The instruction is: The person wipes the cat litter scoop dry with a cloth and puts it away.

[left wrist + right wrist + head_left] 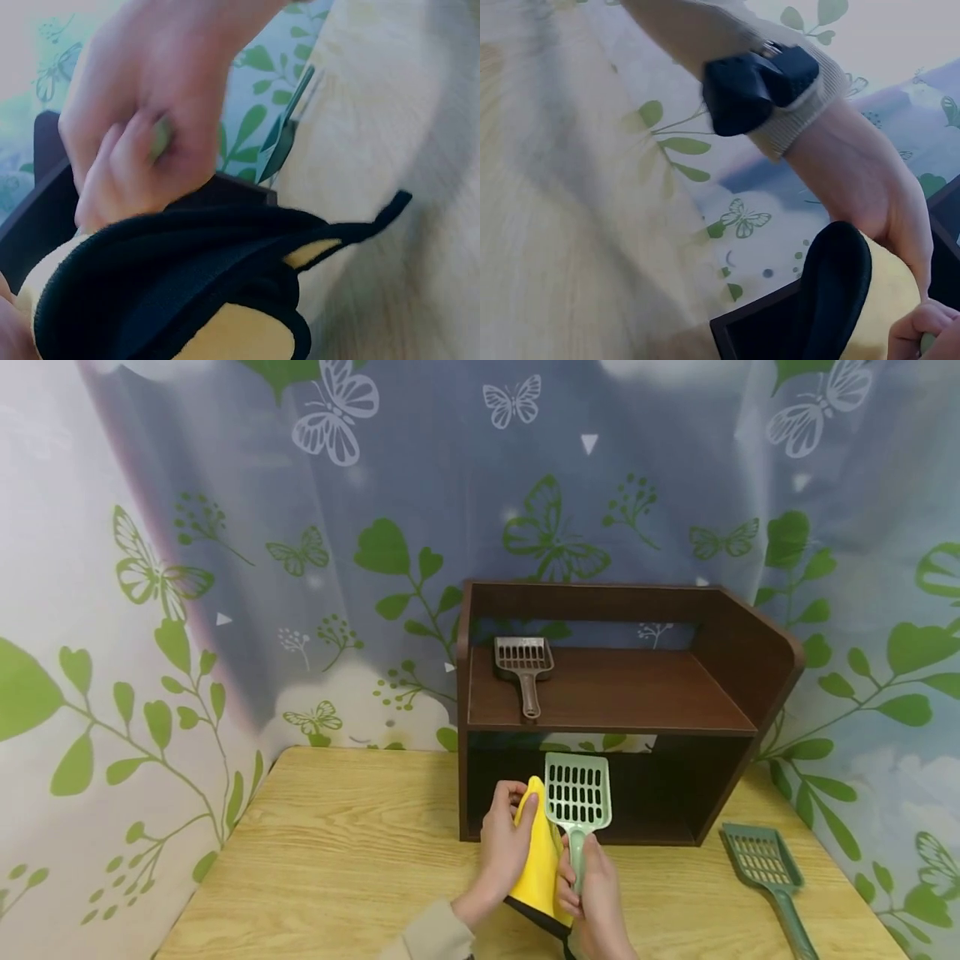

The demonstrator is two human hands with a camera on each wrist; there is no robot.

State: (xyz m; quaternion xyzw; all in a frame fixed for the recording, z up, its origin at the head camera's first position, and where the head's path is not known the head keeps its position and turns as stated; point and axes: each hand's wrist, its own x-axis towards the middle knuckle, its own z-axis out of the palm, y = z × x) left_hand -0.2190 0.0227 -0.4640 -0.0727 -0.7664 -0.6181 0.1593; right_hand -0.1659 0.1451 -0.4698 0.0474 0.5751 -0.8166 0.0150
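In the head view my left hand (504,843) pinches a yellow cloth (537,870) with a dark edge, thumb in front and fingers behind. My right hand (600,889) grips the handle of a light green litter scoop (577,827), its slotted head pointing up beside the cloth. From the left wrist, the cloth's dark inner side (187,259) and a trailing edge strip show below the curled right hand (150,142). The right wrist view has the left hand (881,199) behind the cloth (889,277); most of the scoop is out of that picture.
A dark brown two-level shelf (615,693) stands behind the hands. On its upper board lies a brown litter scoop (529,693), at the left. A dark green litter scoop (783,906) rests on the wooden table (337,835) at the right. Printed curtains (420,460) hang behind.
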